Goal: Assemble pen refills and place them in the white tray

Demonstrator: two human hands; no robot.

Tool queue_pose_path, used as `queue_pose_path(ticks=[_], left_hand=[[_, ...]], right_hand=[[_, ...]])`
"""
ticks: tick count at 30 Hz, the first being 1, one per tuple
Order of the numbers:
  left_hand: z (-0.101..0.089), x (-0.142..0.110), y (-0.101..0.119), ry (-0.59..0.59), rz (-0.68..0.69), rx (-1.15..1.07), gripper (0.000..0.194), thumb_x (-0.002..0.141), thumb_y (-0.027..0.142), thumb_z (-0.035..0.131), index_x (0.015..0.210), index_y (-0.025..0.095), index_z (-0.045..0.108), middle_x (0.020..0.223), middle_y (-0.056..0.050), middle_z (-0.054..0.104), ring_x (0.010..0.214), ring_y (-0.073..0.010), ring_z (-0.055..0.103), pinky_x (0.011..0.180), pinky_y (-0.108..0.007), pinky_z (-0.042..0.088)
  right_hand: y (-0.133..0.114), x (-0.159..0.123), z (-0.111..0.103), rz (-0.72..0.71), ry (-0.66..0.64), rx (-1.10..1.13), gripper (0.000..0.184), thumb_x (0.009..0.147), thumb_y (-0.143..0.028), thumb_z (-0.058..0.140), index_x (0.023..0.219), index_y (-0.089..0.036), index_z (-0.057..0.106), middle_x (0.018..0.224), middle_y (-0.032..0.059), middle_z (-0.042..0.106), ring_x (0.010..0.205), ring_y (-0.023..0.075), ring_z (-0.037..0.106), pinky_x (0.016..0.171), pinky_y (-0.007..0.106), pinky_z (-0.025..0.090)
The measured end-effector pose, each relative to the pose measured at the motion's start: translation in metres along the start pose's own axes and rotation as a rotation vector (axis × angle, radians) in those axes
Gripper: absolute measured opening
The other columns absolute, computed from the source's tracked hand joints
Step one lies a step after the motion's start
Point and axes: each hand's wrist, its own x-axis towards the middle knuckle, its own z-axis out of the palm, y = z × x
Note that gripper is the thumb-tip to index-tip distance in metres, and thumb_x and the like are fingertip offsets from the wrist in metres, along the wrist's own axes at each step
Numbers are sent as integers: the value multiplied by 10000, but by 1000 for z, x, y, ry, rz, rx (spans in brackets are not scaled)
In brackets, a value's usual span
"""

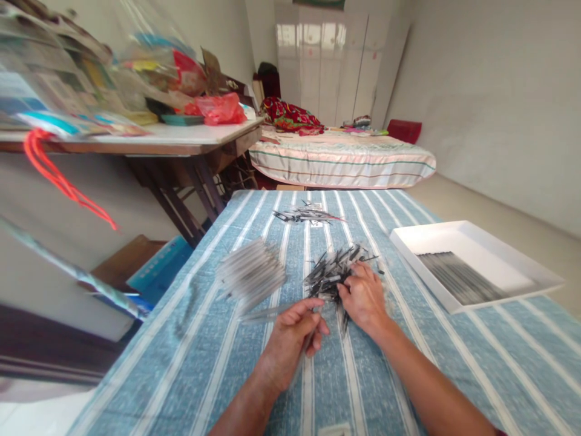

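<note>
My left hand [297,339] is in front of the pile with its fingers curled and pinched. A thin dark edge shows at its fingers, too blurred to name. My right hand [363,297] reaches down into a loose pile of thin black and clear stick-like pieces [324,272]. Its fingers are bent and closed among the pieces; what they grip is hidden. Left of the pile lies a neat row of slim, pale grey translucent sticks [254,272]. A single thin grey strip [261,315] lies between that row and my left hand.
A white shallow tray [467,231] at the right holds a row of dark thin sticks [454,275]. Farther back lies a smaller pile of similar pieces [308,214]. All rest on a blue striped cloth [204,363]. A cluttered side table [181,136] stands left; a bed [345,160] is beyond.
</note>
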Motion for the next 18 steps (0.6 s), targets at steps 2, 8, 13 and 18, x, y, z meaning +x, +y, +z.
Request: queue_pose_path(ticks=[2,8,13,18], left_hand=[[-1,1,-1,0,1,-2,207,775,193,549,974,140,570,614,-6,621,403,-64,448,378,-184,282],[-1,2,-4,7,-9,4,201,766,197,557,956,138,579,618,-9,626,399,-64,455,376,-183,277],[2,-2,-1,-44,-1,-4,192,761,211,586,939,141,595,636,-22,641,425,-71,482,394,-185,293],[4,-5,0,-104,16,-49,178,769,219,600,931,147,607,651,-33,648,451,-76,494,413,-184,311]], right_hand=[[6,1,6,61,1,90,187,755,-209,558,646,-155,701,1137,136,602,1162,287,445,946,434,348],[21,1,3,119,212,632,142,710,-242,605,612,-175,683,955,95,645,953,225,569,890,385,407],[-2,-10,-15,219,115,1289,81,699,-272,672,699,-200,709,860,48,660,856,190,580,719,313,455],[-26,-21,-18,262,-1,1476,89,698,-283,684,703,-202,720,902,53,667,861,184,572,651,273,449]])
